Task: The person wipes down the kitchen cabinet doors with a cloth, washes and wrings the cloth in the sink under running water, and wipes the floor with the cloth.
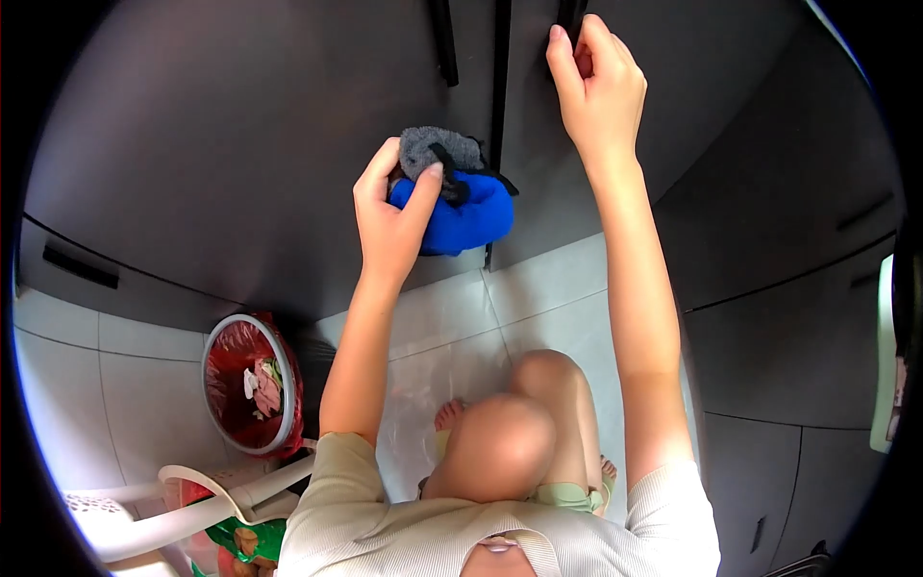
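Note:
My left hand (396, 207) is closed around a bundle of cloth, with a grey fuzzy part on top, a bright blue cloth (471, 216) below and a black strip between. The bundle hangs in front of the dark cabinet doors, near the gap between them. Higher up and to the right, my right hand (601, 82) has its fingers curled at the black handle (569, 21) of the right-hand door (702, 77). The other door's black handle (443, 43) runs down at the top centre.
A round bin (291, 394) with a red liner holds some waste at the lower left. White tubing (260, 486) and a green bag (255, 543) are below it. Dark drawers (798, 346) line the right side. My bent knees are over the tiled floor (437, 356).

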The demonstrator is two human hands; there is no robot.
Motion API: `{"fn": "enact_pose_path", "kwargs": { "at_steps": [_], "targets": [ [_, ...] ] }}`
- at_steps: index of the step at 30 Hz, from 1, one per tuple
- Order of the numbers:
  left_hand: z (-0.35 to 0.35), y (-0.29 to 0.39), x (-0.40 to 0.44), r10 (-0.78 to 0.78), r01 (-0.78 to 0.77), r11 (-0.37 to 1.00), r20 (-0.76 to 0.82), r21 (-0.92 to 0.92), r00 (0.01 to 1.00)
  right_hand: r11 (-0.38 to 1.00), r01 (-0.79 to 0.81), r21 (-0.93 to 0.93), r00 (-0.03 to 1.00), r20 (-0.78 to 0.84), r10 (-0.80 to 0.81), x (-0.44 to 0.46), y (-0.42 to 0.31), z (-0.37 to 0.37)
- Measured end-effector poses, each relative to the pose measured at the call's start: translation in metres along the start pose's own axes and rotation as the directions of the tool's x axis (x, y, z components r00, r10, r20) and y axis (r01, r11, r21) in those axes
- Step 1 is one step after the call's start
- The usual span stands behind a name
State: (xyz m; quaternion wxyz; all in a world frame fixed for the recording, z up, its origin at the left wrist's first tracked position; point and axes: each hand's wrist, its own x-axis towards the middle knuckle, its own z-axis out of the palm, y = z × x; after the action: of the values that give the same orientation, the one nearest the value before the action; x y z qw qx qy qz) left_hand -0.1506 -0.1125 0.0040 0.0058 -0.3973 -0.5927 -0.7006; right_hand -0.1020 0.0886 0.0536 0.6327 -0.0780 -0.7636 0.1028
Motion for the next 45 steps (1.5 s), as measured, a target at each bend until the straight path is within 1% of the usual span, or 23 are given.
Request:
{"fn": "enact_pose_path", "kwargs": {
  "at_steps": [2,6,8,10,12,13,15,16,18,19,22,24,26,27,30,32,33,36,38,39,40,42,45],
  "targets": [
    [0.003,-0.003,-0.001,0.026,-0.021,0.997,-0.074,0.070,0.997,0.999,-0.045,0.021,0.999,-0.005,0.045,-0.003,-0.004,-0.001],
    [0.005,-0.016,-0.001,0.090,-0.054,0.980,-0.185,0.189,0.979,0.900,-0.194,0.390,0.956,-0.131,0.263,-0.049,-0.022,-0.005],
    [0.006,-0.020,-0.002,0.084,-0.042,0.983,-0.240,0.176,0.967,0.869,-0.141,0.475,0.990,0.053,0.131,-0.084,-0.046,-0.004],
    [0.005,-0.024,-0.002,0.069,-0.030,0.991,-0.293,0.134,0.953,0.920,-0.007,0.393,0.980,0.185,-0.072,-0.113,-0.064,0.004],
    [0.000,-0.025,0.001,0.064,-0.026,0.990,-0.267,0.141,0.961,0.932,0.024,0.362,0.982,0.168,-0.090,-0.124,-0.072,0.019],
    [-0.002,-0.026,0.004,0.155,-0.122,0.980,-0.218,0.157,0.964,0.942,-0.004,0.336,0.979,0.195,-0.065,-0.124,-0.069,0.025],
    [-0.009,-0.031,0.008,0.302,-0.291,0.943,-0.047,0.161,0.952,0.951,0.073,0.300,0.989,0.103,-0.108,-0.110,-0.062,0.031],
    [-0.009,-0.028,0.009,0.307,-0.305,0.925,0.028,0.228,0.951,0.958,0.124,0.259,0.989,0.051,-0.142,-0.102,-0.059,0.033],
    [-0.003,-0.034,0.008,0.364,-0.367,0.892,0.063,0.264,0.929,0.956,0.197,0.220,0.980,-0.023,-0.196,-0.086,-0.052,0.037],
    [-0.004,-0.042,0.011,0.419,-0.412,0.857,0.046,0.308,0.907,0.957,0.232,0.175,0.972,-0.002,-0.235,-0.085,-0.046,0.038],
    [-0.003,-0.071,0.001,0.429,-0.356,0.839,-0.096,0.411,0.898,0.957,0.267,0.114,0.960,0.060,-0.274,-0.104,-0.039,0.041],
    [0.003,-0.097,-0.012,0.443,-0.354,0.860,-0.192,0.368,0.876,0.970,0.220,0.100,0.967,0.111,-0.230,-0.130,-0.036,0.041],
    [0.011,-0.123,-0.026,0.504,-0.411,0.837,-0.215,0.362,0.837,0.975,0.212,0.069,0.962,0.159,-0.221,-0.158,-0.028,0.042],
    [0.011,-0.130,-0.036,0.434,-0.328,0.845,-0.182,0.423,0.883,0.971,0.227,0.076,0.953,0.188,-0.238,-0.168,-0.022,0.041],
    [0.004,-0.132,-0.034,0.573,-0.450,0.700,-0.060,0.554,0.818,0.954,0.286,0.090,0.926,0.230,-0.299,-0.173,-0.010,0.040],
    [0.001,-0.113,-0.024,0.627,-0.451,0.625,-0.066,0.637,0.776,0.936,0.341,0.088,0.909,0.223,-0.352,-0.148,-0.014,0.036],
    [0.002,-0.121,-0.012,0.723,-0.588,0.653,-0.159,0.479,0.673,0.939,0.338,0.058,0.921,0.185,-0.343,-0.138,-0.018,0.036],
    [0.008,-0.095,0.006,0.848,-0.559,0.423,-0.094,0.713,0.521,0.956,0.293,0.015,0.954,0.063,-0.293,-0.132,-0.025,0.054],
    [0.014,-0.102,0.008,0.896,-0.656,0.293,0.040,0.696,0.442,0.961,0.276,0.035,0.960,0.029,-0.277,-0.147,-0.025,0.064],
    [0.016,-0.112,0.002,0.888,-0.683,0.254,0.114,0.685,0.446,0.956,0.289,0.051,0.957,0.026,-0.290,-0.161,-0.019,0.070],
    [0.015,-0.126,-0.011,0.829,-0.672,0.230,0.220,0.704,0.514,0.961,0.253,0.113,0.962,0.080,-0.262,-0.175,-0.014,0.070],
    [0.014,-0.160,-0.033,0.731,-0.659,0.329,0.259,0.676,0.631,0.957,0.204,0.208,0.956,0.168,-0.241,-0.218,-0.001,0.071],
    [0.003,-0.174,-0.061,0.599,-0.684,0.344,0.411,0.643,0.688,0.953,0.226,0.201,0.914,0.294,-0.279,-0.264,0.007,0.065]
  ]
}}
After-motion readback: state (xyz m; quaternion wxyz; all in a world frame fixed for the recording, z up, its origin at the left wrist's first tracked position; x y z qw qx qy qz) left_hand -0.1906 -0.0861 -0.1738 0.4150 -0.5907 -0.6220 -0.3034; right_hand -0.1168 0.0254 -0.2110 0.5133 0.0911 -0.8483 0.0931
